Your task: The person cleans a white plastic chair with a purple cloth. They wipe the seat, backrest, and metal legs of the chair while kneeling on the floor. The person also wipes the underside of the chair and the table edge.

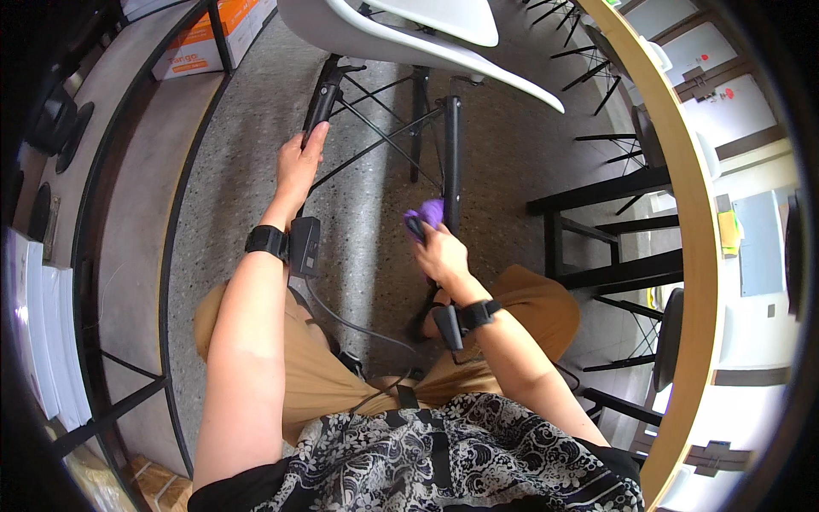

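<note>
In front of me stands a chair with a white moulded seat [388, 47] and black legs joined by thin crossed rods. My left hand [299, 171] is closed around the chair's near left leg [322, 101], below the seat. A purple cloth [433, 210] is bunched in my right hand [444, 258], low against the near right leg [453, 141]. The cloth touches that leg or lies right beside it. Something dark shows at my right fingers, too small to make out. Part of the left leg is hidden behind my left hand and forearm.
Grey shelving [192, 136] runs along my left, with an orange and white box [205, 43] on it. On my right, a long wooden tabletop [695, 205] stands on black legs, with several dark chairs [670, 337] near it. A cable [345, 320] hangs between my knees.
</note>
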The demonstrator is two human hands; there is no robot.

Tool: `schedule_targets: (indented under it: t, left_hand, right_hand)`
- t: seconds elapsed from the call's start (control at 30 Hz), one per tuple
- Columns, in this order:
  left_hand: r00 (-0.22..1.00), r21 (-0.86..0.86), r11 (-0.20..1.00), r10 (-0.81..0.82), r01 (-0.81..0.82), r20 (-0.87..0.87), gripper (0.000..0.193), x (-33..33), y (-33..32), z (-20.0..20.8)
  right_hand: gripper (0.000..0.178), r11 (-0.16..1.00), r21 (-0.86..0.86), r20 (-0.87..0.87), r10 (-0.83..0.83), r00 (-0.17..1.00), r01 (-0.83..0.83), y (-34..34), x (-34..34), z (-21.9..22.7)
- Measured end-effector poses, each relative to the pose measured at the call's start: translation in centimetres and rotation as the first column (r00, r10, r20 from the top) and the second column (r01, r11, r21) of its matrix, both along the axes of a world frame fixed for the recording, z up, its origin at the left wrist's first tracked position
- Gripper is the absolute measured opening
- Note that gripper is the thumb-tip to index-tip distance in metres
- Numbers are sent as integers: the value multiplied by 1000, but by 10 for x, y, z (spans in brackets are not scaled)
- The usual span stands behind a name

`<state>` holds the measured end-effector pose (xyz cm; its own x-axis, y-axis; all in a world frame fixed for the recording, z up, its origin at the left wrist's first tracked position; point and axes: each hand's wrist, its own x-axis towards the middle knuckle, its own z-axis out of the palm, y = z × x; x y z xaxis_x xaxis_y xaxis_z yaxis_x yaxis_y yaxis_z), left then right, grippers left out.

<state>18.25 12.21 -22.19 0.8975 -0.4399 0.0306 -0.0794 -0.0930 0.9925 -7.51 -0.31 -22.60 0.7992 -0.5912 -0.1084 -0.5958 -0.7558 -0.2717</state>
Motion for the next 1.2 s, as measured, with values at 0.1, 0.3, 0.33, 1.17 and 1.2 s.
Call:
schedule_targets:
  t: [0.1,0.3,0.33,1.17,1.2]
  left_hand:
    - [997,58,996,58,-61,52,53,-2,0,6]
    - [997,80,995,54,-59,54,46,-5,2,18]
    - [998,64,997,49,-52,46,46,-7,0,19]
    - [996,119,990,73,-78,48,47,-8,4,17]
    - [997,126,990,57,-62,43,46,-10,1,17]
  right_hand:
    - [49,975,-211,313,4,950,65,-13,-24,24]
    - [58,766,-637,268,332,904,-92,-56,46,102]
    - [58,758,-636,193,337,922,-144,-63,51,99]
    - [46,852,517,618,-435,654,78,-36,-7,-53]
    - [47,843,532,635,-459,621,80,-31,-33,-87]
